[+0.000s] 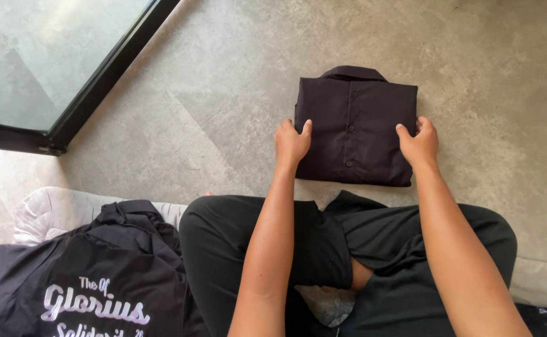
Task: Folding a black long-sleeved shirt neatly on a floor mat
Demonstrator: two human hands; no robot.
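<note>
Both side edges of a folded black shirt (354, 128) are gripped, one by each hand. On the shirt's left edge, the left hand (291, 143) is laid with fingers bent over the cloth and the thumb set on top, near the middle of that edge. On the right edge, the right hand (419, 143) is placed the same way, fingers curled onto the fabric, thumb tip on the front panel. Whether cloth is truly pinched or only pressed flat cannot be told from this view; contact is seen at both hands.

The shirt is laid flat on a grey concrete floor (485, 75), folded to a neat rectangle, collar pointed away from the person, button placket run down the centre with several small buttons seen. It is placed just ahead of the person's crossed legs in dark trousers (236, 249), the near edge of the shirt close to the knees but apart from them.

At lower left, a crumpled pile of black garments (99, 274) with pale lettering is heaped on a light grey cushion (49, 212), well apart from the folded shirt. At upper left, a glass door (36, 56) with a black frame is seen, its bottom rail met by the floor. Both forearms are stretched forward over the legs.
</note>
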